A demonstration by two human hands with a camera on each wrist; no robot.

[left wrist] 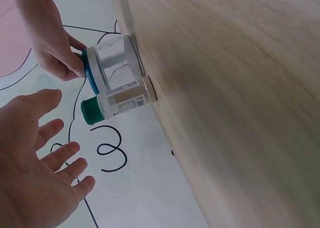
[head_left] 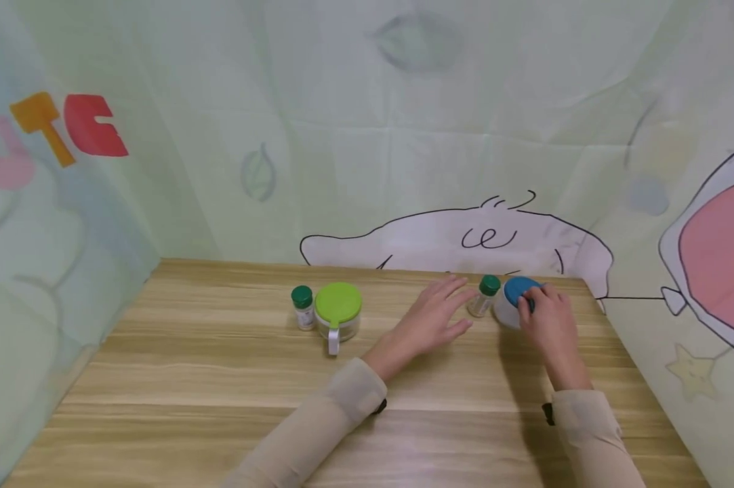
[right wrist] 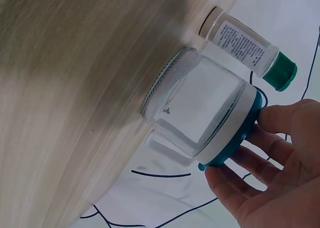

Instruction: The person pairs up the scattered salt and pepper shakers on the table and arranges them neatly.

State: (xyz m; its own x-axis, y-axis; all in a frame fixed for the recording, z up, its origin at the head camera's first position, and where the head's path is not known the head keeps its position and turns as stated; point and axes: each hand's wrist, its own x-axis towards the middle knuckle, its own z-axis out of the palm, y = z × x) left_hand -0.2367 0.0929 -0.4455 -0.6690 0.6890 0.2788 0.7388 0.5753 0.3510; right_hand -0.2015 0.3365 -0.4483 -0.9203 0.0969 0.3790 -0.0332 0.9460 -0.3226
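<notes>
At the table's right rear stands a clear glass jar (right wrist: 195, 103) with a blue lid (head_left: 521, 289). My right hand (head_left: 548, 318) holds the lid by its rim, thumb on one side and fingers on the other. Just left of the jar is a small spice bottle (left wrist: 127, 100) with a green cap (head_left: 490, 284), upright and close beside it. My left hand (head_left: 430, 315) hovers left of that bottle, fingers spread and apart from it; the left wrist view (left wrist: 37, 163) shows its palm with nothing in it.
Farther left on the wooden table (head_left: 232, 379) stand another green-capped spice bottle (head_left: 304, 310) and a handled jar with a lime-green lid (head_left: 339, 303), side by side. A printed cloth backdrop (head_left: 354, 169) rises behind the table and along both sides.
</notes>
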